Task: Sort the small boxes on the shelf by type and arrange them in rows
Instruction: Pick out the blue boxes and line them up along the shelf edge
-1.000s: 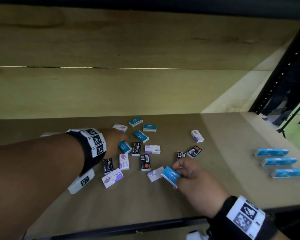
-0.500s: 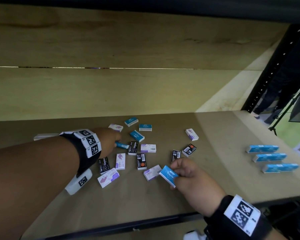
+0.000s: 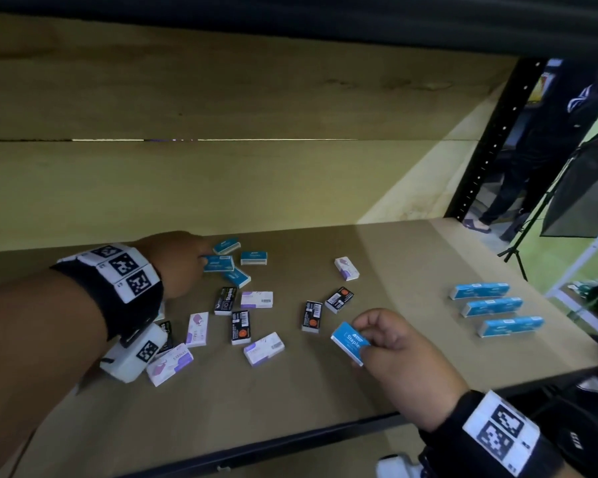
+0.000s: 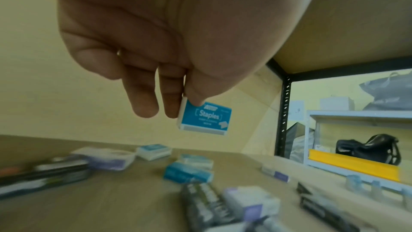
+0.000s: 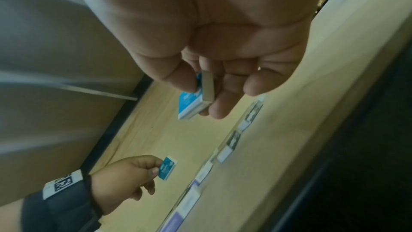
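Small blue, black and white-purple staple boxes lie scattered on the wooden shelf (image 3: 377,257). My left hand (image 3: 201,262) pinches a blue staples box (image 3: 218,263) between thumb and fingers, lifted above the pile at the back; the left wrist view shows that box (image 4: 205,118) hanging clear of the shelf. My right hand (image 3: 368,336) grips another blue box (image 3: 347,343) just above the shelf near the front, to the right of the pile. In the right wrist view this box (image 5: 191,102) sits between thumb and fingers. Three blue boxes (image 3: 492,307) stand in a row at the right.
Black boxes (image 3: 311,315) and white-purple boxes (image 3: 263,348) lie mixed in the pile; one white-purple box (image 3: 346,268) lies apart behind. A black upright post (image 3: 491,146) bounds the shelf on the right, with a person's legs and a light stand beyond. The dark front edge (image 3: 290,439) runs below.
My left hand has picked a blue box out of the pile and lifted it toward the back. My right hand has carried its blue box a little to the right.
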